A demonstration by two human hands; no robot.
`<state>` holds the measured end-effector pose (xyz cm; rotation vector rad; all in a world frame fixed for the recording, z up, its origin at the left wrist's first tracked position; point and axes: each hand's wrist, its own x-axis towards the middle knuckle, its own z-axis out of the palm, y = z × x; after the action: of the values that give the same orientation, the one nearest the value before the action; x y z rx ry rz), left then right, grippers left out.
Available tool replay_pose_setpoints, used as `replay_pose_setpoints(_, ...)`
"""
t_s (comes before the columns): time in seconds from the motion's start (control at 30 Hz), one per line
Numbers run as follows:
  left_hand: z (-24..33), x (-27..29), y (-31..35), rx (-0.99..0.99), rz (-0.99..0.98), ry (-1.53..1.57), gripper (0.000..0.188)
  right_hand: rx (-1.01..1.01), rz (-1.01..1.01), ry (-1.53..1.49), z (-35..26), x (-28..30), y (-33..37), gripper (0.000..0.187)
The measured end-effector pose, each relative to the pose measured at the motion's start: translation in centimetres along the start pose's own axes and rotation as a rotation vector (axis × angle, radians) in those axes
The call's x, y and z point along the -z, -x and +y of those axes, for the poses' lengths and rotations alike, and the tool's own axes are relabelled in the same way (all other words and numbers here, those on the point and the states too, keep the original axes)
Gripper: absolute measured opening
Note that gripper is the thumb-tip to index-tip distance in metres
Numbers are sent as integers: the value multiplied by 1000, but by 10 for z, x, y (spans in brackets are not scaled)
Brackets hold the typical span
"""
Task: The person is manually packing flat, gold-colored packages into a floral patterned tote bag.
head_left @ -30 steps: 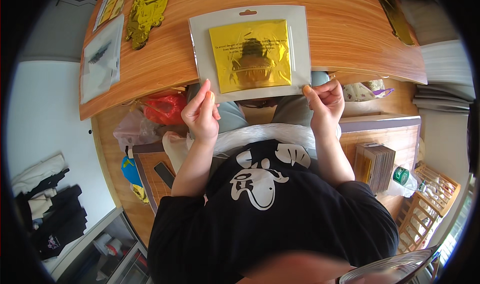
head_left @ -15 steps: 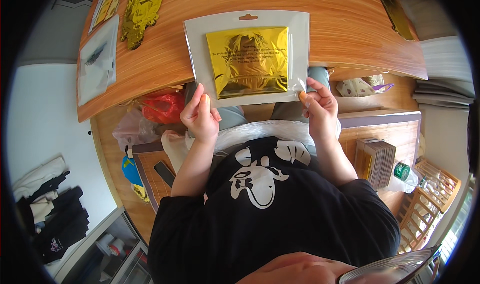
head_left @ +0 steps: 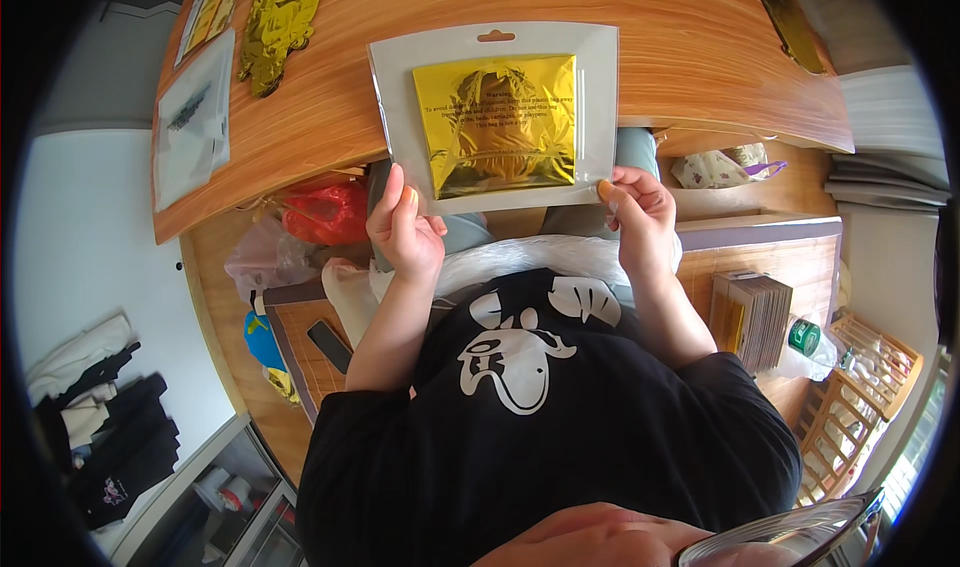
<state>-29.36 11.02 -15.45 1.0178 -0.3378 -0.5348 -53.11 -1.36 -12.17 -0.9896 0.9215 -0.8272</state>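
Observation:
Between my two hands is a flat clear plastic package [head_left: 500, 127] with a pale backing, a hang hole at its top edge and a folded shiny gold foil piece inside. My left hand [head_left: 407, 229] pinches its lower left corner between thumb and fingers. At the lower right corner, my right hand [head_left: 641, 210] grips the edge with thumb and bent fingers. The package is held up over the near edge of the wooden table [head_left: 690, 57]. Gold foil [head_left: 285, 22] lies on the table at the far left, beside a clear plastic bag [head_left: 195, 117].
More dark gold foil [head_left: 785, 17] lies at the table's far right. Below the table are a red plastic bag [head_left: 325, 210] and a patterned pouch [head_left: 725, 167]. To my right stand stacked packages [head_left: 752, 322], a green-lidded container [head_left: 803, 336] and a wooden rack [head_left: 850, 407]. A phone [head_left: 328, 346] lies on my left.
My left hand has shifted very slightly at its corner, and its fingers sit a little more to the right. The package stays nearly in place.

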Motion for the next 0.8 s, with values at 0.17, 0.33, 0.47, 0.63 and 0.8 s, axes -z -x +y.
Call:
replay_pose_setpoints(0.17,-2,7,-4,-11,-32,14,34,7,19,-5,2,0,0,14)
replay_pose_setpoints(0.33,0,11,-7,-57,-214,34,35,13,43,34,1,0,1,10)
replay_pose_setpoints(0.47,3,13,-8,-26,-244,74,37,14,38,36,-1,2,1,9)
replay_pose_setpoints(0.63,6,13,-10,-2,-289,13,44,23,59,53,-4,3,0,6)
replay_pose_setpoints(0.8,-3,19,-5,5,-405,44,63,22,42,67,-4,6,1,7)
